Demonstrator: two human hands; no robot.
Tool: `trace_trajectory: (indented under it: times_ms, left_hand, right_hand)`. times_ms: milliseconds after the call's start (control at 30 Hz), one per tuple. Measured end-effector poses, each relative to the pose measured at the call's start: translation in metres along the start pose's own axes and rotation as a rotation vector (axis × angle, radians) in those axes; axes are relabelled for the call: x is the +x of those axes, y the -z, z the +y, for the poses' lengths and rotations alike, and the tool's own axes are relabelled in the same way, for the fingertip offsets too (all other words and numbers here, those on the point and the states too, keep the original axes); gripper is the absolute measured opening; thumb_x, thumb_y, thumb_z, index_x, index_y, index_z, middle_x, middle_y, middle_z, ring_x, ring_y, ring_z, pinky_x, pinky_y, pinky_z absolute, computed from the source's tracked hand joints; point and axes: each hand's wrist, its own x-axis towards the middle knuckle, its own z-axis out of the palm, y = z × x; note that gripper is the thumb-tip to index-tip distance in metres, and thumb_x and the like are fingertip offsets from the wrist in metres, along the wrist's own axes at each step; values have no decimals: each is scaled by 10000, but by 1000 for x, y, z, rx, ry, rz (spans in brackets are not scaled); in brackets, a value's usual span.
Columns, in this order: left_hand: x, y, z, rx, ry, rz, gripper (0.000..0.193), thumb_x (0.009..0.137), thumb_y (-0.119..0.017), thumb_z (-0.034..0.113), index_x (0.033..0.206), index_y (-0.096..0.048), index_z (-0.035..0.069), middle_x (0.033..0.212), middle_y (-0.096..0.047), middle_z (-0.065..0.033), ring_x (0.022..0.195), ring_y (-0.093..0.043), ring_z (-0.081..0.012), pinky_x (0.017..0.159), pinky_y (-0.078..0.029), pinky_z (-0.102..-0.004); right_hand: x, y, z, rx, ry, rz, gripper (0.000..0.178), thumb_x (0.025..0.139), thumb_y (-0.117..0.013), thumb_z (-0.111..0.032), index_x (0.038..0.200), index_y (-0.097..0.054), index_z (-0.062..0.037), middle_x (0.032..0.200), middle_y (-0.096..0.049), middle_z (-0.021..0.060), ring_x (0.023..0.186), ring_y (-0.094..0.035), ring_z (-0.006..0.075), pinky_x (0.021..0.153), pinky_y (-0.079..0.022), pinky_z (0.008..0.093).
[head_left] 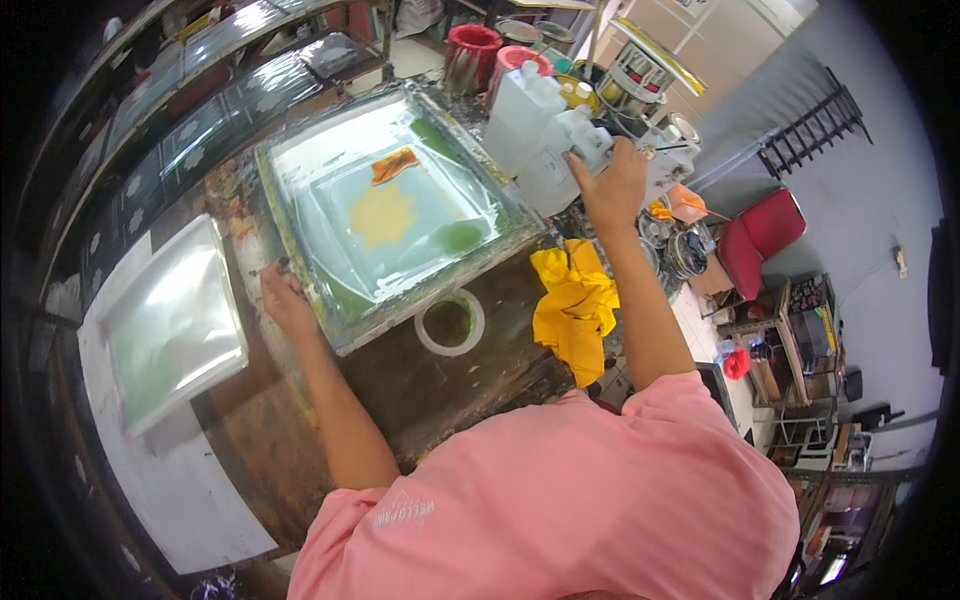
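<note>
A silk-screen printing frame [440, 318] lies on the worktable, its pale mesh showing a yellowish flower-like shape. An orange-brown scrap [394, 166] rests on the mesh. My left hand [287, 302] is beside the frame's left edge, fingers curled; a small dark bit shows at the fingertips, too small to name. At the far right, my right hand [612, 188] grips the top of a translucent white plastic jug [552, 172], thumb on the near side and fingers partly hidden. Another similar jug [518, 115] stands next to it.
A yellow cloth [575, 310] hangs over the table's right edge. A white tape roll [477, 322] lies before the frame. Stacked clear sheets [175, 320] sit on white paper at left. Red-stained cans [470, 62] stand behind; a drying rack [150, 130] holds printed sheets. A red chair [750, 245] stands right.
</note>
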Motion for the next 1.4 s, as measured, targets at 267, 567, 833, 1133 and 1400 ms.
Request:
trace_trajectory:
  times_ms: [267, 567, 833, 1133, 1400]
  left_hand:
    - [-4, -1, 2, -27, 14, 0, 469, 1144, -432, 435, 1124, -639, 14, 729, -450, 53, 662, -405, -47, 587, -318, -230]
    - [-8, -2, 12, -51, 30, -23, 426, 1149, -437, 376, 1140, -632, -2, 726, -459, 49, 667, -413, -52, 605, -333, -234]
    - [-12, -1, 19, -53, 8, -44, 392, 1152, -429, 327, 1164, -629, -9, 746, -468, 42, 680, -420, -50, 612, -334, -226]
    - [-12, -4, 11, -106, 25, -20, 376, 1150, -442, 312, 1197, -624, -13, 758, -461, 42, 684, -425, -54, 626, -345, -225]
    - [-17, -3, 18, -53, 15, -2, 325, 1133, -508, 287, 1156, -656, -1, 912, -609, -27, 878, -573, -108, 799, -464, -268]
  right_hand:
    - [15, 52, -48, 1, 234, 253, 403, 885, -797, -229, 1205, -685, -12, 1225, -706, 158, 1113, -628, 345, 940, -502, 441]
    - [37, -127, -154, 454, 815, -548, 200, 817, -728, -65, 999, -807, -96, 999, -775, 104, 972, -692, 324, 884, -530, 450]
    - [55, -200, -142, 322, 797, -873, 214, 845, -714, -158, 1024, -811, -90, 984, -754, 188, 966, -709, 374, 835, -544, 475]
    - [-2, -116, -82, 210, 898, -944, 242, 881, -669, -87, 1084, -801, -79, 975, -742, 153, 922, -697, 365, 848, -554, 459]
    - [21, -165, -149, 426, 876, -888, 255, 867, -702, -80, 1104, -795, -97, 923, -717, 148, 805, -657, 380, 818, -547, 466]
